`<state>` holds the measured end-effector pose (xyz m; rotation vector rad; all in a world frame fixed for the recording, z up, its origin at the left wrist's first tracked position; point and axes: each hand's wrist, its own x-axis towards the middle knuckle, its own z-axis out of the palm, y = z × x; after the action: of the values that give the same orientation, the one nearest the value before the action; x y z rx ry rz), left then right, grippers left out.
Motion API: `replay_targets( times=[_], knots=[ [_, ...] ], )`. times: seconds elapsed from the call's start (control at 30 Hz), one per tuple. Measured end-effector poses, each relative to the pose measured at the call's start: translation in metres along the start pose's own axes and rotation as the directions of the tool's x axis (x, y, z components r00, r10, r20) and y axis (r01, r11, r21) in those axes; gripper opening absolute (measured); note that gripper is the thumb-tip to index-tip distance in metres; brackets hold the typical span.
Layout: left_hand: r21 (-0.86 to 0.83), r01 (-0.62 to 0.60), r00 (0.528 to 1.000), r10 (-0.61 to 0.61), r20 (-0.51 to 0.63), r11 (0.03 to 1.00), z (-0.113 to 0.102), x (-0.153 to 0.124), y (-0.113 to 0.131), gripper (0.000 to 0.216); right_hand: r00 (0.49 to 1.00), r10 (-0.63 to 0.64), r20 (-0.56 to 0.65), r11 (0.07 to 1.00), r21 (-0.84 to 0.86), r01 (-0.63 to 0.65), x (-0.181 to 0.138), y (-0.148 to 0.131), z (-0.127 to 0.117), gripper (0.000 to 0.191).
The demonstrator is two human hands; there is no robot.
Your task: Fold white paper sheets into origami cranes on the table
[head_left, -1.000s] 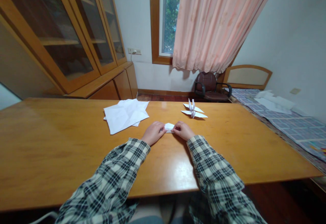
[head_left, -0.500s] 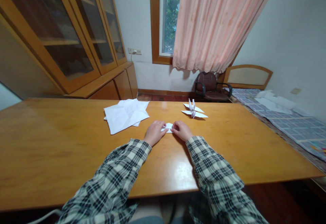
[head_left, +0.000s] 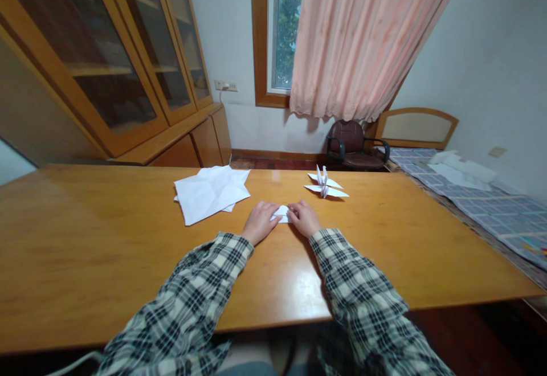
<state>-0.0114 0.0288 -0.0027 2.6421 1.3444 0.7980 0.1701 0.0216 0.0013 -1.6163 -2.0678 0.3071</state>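
A small piece of folded white paper (head_left: 282,214) lies on the wooden table in front of me. My left hand (head_left: 260,222) is closed on its left end, with thumb and fingers pressed to the paper. On the right end, my right hand (head_left: 305,219) grips it in the same way, fingers bent. The paper's middle shows between the two hands; its ends are hidden under the fingers. Beyond my right hand stand folded paper cranes (head_left: 325,184) with pointed wings, close together. Left of my left hand rest creased white paper sheets (head_left: 211,193), overlapping one another.
The wooden table (head_left: 106,262) reaches across the view, its near edge by my lap. Behind it are a glass-door cabinet (head_left: 128,80), a brown armchair (head_left: 352,145) and a pink curtain (head_left: 359,40). A bed (head_left: 470,193) stands to the right.
My right hand has shifted slightly on the paper's right end, its fingers a little farther forward. The paper's folds look flatter between my hands. Cranes and sheets stay where they were.
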Motion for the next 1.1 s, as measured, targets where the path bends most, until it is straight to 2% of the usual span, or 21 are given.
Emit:
replay_targets(
  times=[0.2,0.43,0.77,1.1],
  knots=[
    [0.003,0.006,1.0,-0.006,-0.001,1.0,0.0,0.0,0.001,0.036,1.0,0.027,-0.007,0.994,-0.108,-0.028,0.001,-0.004,0.004,0.028],
    [0.007,0.004,1.0,-0.004,-0.012,1.0,0.0,0.0,0.0,0.047,0.999,0.034,-0.022,0.995,-0.091,-0.036,0.001,-0.004,0.004,0.027],
    [0.046,-0.01,1.0,0.01,0.002,0.999,-0.002,0.0,0.004,0.042,0.999,0.045,-0.007,0.996,-0.077,-0.046,0.002,-0.005,-0.002,0.018],
    [0.047,-0.068,0.997,0.067,0.036,0.997,-0.008,-0.001,0.005,0.022,0.999,0.005,0.048,0.998,-0.064,-0.002,0.0,-0.004,-0.011,0.02]
  ],
)
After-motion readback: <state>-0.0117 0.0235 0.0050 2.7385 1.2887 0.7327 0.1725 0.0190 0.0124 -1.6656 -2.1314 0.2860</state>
